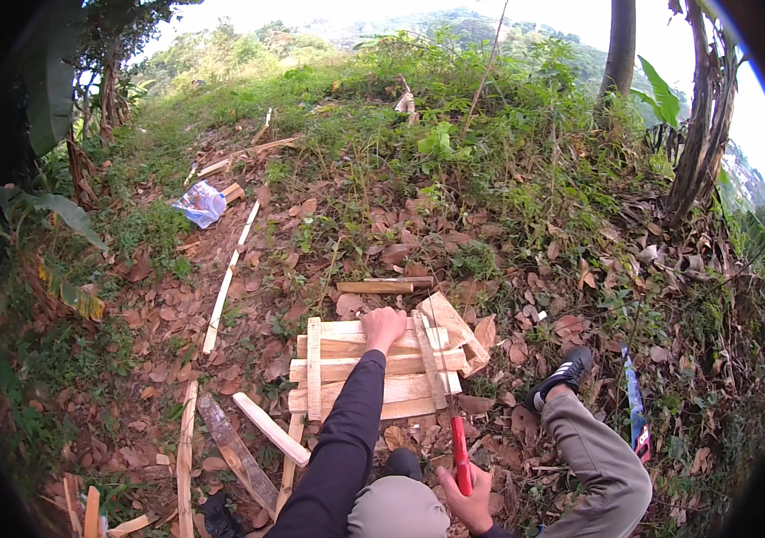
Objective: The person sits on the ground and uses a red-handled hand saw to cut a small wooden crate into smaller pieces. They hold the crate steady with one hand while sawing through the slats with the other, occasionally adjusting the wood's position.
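On the ground before me lies a panel of pale wooden slats (360, 369), with one crosspiece (314, 368) at its left end and another (429, 360) near its right end. My left hand (385, 329) presses on the panel's far slat, fingers curled over its far edge. In my right hand (469, 498), closed round the lower end of its red handle, is a handsaw (460, 453). Its thin blade shows almost edge-on and runs away from me along the panel's right end. A wider wooden board (454, 328) lies under the panel's far right corner.
Loose wood strips (232, 273) and planks (237, 451) lie to the left. Beyond the panel is a short stick (375, 288). A clear plastic bag (201, 204) sits far left; a blue wrapper (636, 403) lies right of my shoe (563, 375). Dry leaves cover the slope.
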`<state>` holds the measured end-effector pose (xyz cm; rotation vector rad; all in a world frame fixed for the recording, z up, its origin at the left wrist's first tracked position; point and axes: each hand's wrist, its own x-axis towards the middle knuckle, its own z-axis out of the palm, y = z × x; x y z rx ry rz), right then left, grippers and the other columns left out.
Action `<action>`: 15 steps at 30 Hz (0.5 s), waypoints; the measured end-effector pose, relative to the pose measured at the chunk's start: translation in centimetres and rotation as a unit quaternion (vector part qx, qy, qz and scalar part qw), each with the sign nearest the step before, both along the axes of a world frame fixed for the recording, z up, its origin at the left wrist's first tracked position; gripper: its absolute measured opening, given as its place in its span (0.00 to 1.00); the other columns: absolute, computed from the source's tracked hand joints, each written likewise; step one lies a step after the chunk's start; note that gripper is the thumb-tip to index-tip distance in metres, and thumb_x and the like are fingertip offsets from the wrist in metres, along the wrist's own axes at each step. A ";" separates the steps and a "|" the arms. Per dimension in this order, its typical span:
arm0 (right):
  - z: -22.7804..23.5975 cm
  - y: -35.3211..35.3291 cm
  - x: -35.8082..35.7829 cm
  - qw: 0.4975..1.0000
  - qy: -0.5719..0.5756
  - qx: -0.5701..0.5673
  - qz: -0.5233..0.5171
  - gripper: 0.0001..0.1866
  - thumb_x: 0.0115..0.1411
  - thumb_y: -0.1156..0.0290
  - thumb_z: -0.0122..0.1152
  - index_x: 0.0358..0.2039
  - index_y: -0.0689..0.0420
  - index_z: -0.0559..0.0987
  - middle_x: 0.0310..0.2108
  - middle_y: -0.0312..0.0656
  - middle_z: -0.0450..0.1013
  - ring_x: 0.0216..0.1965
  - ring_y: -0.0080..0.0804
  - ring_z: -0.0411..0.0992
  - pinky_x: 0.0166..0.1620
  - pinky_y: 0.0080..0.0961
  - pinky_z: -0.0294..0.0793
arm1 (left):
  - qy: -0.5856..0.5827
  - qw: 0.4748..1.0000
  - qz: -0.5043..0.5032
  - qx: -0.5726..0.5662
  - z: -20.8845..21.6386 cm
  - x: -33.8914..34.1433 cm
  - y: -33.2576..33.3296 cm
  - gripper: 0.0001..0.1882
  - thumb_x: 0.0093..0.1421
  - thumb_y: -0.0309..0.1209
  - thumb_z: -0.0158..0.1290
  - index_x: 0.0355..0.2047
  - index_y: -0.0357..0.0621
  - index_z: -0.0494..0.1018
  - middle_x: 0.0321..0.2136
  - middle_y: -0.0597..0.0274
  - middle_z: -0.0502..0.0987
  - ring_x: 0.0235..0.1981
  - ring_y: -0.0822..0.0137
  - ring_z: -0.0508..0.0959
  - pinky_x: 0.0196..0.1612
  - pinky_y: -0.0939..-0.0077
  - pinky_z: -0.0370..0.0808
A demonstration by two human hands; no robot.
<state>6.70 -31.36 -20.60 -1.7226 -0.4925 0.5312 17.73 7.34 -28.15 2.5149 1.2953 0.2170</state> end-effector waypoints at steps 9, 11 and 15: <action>0.9 1.1 -1.4 0.996 0.049 0.060 -0.041 0.16 0.57 0.68 0.71 0.19 0.57 0.72 0.14 0.27 0.64 0.18 0.13 0.59 0.22 0.18 0.60 | 0.033 0.999 -0.004 -0.005 0.4 -0.3 0.1 0.28 0.62 0.48 0.43 0.35 0.35 0.83 0.37 0.39 0.82 0.42 0.46 0.82 0.49 0.55 0.75; 0.1 1.2 -1.7 0.997 0.038 0.060 -0.037 0.17 0.58 0.67 0.71 0.19 0.58 0.72 0.14 0.27 0.64 0.18 0.13 0.59 0.23 0.18 0.60 | 0.042 0.999 0.000 -0.001 0.6 -0.5 0.3 0.28 0.62 0.48 0.43 0.35 0.34 0.83 0.37 0.39 0.82 0.43 0.46 0.83 0.50 0.55 0.75; 3.7 1.8 -2.2 0.991 0.058 0.118 -0.041 0.16 0.59 0.67 0.69 0.23 0.59 0.71 0.17 0.30 0.63 0.21 0.17 0.59 0.24 0.23 0.62 | 0.042 0.999 -0.014 0.001 0.8 0.2 -0.2 0.28 0.63 0.49 0.45 0.35 0.33 0.83 0.37 0.38 0.82 0.43 0.45 0.82 0.50 0.56 0.75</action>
